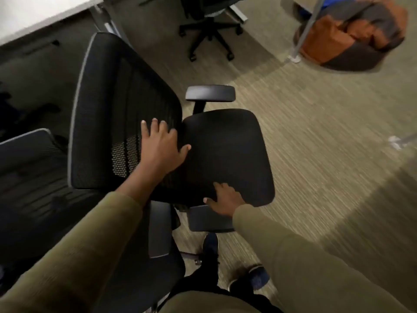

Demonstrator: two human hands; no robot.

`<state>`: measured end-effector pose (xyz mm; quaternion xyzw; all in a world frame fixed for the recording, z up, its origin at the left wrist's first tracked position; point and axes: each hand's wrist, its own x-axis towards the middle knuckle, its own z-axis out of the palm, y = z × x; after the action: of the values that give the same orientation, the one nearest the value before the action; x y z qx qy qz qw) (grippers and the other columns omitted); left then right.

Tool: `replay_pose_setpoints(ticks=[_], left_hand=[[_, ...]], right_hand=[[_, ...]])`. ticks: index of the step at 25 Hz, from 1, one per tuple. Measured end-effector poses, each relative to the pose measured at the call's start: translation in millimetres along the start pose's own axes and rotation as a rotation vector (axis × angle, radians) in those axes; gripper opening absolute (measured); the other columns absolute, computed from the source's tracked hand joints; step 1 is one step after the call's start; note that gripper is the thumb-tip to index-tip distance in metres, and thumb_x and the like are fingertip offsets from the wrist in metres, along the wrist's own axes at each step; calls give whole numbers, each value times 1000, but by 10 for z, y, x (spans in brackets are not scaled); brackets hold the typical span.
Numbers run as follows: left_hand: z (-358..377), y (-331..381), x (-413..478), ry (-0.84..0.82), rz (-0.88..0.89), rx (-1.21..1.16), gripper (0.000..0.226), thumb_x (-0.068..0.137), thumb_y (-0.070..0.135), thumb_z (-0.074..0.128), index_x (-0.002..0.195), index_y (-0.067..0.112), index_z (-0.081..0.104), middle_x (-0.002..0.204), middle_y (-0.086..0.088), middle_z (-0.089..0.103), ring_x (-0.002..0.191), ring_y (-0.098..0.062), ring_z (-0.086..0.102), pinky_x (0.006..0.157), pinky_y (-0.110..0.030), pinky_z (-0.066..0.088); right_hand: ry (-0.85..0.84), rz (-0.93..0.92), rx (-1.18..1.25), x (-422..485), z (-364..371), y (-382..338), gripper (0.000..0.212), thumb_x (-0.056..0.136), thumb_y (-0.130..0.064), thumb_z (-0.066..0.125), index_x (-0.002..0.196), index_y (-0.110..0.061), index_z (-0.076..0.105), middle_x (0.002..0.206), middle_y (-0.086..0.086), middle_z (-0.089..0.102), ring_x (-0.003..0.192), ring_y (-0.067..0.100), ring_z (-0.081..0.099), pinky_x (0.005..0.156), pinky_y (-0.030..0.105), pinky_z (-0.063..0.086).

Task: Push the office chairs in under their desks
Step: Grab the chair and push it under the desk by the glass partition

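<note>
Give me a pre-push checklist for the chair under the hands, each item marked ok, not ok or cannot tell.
1. Left hand flat on the mesh backrest: ok.
2. Right hand on the seat edge by the near armrest: ok.
3. Chair already under the white desk: not ok.
4. Feet clear of the chair base: cannot tell.
5. Neighbouring chair leaves room: cannot tell.

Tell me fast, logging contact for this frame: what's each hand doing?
Left hand: open, fingers spread, palm flat on the chair's mesh backrest.
Right hand: open, resting at the seat edge over the armrest, gripping nothing.
</note>
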<state>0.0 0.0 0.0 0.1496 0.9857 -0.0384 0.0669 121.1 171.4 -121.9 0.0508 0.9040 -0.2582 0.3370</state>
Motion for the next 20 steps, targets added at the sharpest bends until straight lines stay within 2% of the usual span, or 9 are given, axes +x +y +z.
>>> replay_pose_setpoints(ticks=[2,7,9,11,13,15,16,20], left_hand=[[-209,-294,43,44,-96,24,65,92,60,55,126,5,63,150,-26,46,148,-43,27,122,-62,9],[-496,-915,83,234,-148,-48,61,93,55,59,126,4,63,161,-22,33,154,-41,16,123,-63,1],[-545,-1096,179,273,-188,-133,64,92,56,60,135,9,57,164,-22,26,154,-40,16,123,-62,6],[-589,-1257,288,297,-228,-249,73,90,58,61,147,14,47,165,-21,23,153,-39,20,122,-60,18],[-586,-1365,392,314,-361,-415,82,88,63,60,151,15,40,162,-19,29,147,-39,33,117,-56,32],[-612,-1376,502,315,-579,-580,84,86,68,58,145,10,43,148,-18,46,133,-40,50,103,-49,42],[-640,-1328,527,309,-644,-577,84,85,69,58,140,7,45,139,-18,54,126,-39,55,96,-47,45],[-699,-1042,570,327,-609,-456,89,82,68,65,140,5,42,132,-17,59,117,-38,62,88,-46,50]], right_hand=[[29,-106,85,68,-51,-363,81,94,-59,53,156,-17,23,152,14,40,136,35,42,110,51,39],[181,-407,223,80,-347,-1441,77,98,-55,51,157,-13,25,157,10,35,141,29,38,114,49,36],[222,-489,255,48,-418,-1754,72,100,-50,50,156,-11,27,158,9,33,143,26,35,116,47,34],[257,-531,299,-2,-459,-1960,70,102,-47,48,157,-10,25,161,10,30,147,24,30,119,45,30],[270,-544,336,-14,-489,-2077,71,102,-48,47,158,-12,21,164,9,24,151,21,22,121,45,26],[278,-554,345,-8,-523,-2129,72,102,-50,46,159,-15,18,166,8,19,153,19,17,123,46,23],[277,-558,350,-2,-541,-2143,73,102,-51,45,159,-17,17,166,8,18,153,19,16,123,47,23],[299,-548,419,40,-648,-2074,74,101,-55,42,159,-17,17,166,6,20,153,18,16,122,48,24]])
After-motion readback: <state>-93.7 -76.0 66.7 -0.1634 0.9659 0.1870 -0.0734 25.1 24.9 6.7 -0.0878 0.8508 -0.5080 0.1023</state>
